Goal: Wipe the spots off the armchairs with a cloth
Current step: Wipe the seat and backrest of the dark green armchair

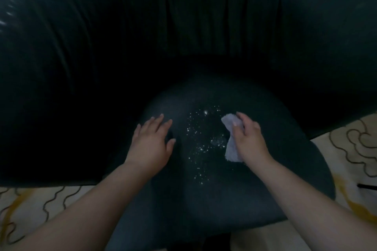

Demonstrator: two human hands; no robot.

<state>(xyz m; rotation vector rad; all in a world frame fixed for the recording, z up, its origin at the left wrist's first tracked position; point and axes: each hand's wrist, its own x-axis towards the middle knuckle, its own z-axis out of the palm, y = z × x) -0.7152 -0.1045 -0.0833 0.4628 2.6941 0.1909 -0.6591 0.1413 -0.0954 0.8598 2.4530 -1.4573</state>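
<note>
Dark upholstery fills nearly the whole view: an armchair (142,36) with a tall, pleated, curving back and, below it, a rounded seat cushion (214,199) that bulges toward the camera. Pale floor covering (350,149) with wavy dark lines and yellow streaks shows at both lower corners, beside the chair. Two bare forearms reach in from the bottom edge onto the cushion. The left hand (150,142) lies flat on the seat, palm down, fingers straight and slightly spread, holding nothing. The right hand (247,136) has its fingers curled over a small white cloth (231,149), which it holds against the cushion; the cloth's lower end hangs out below the palm. Between the two hands, a scatter of tiny white spots (201,142) speckles the cushion, just left of the cloth.
</note>
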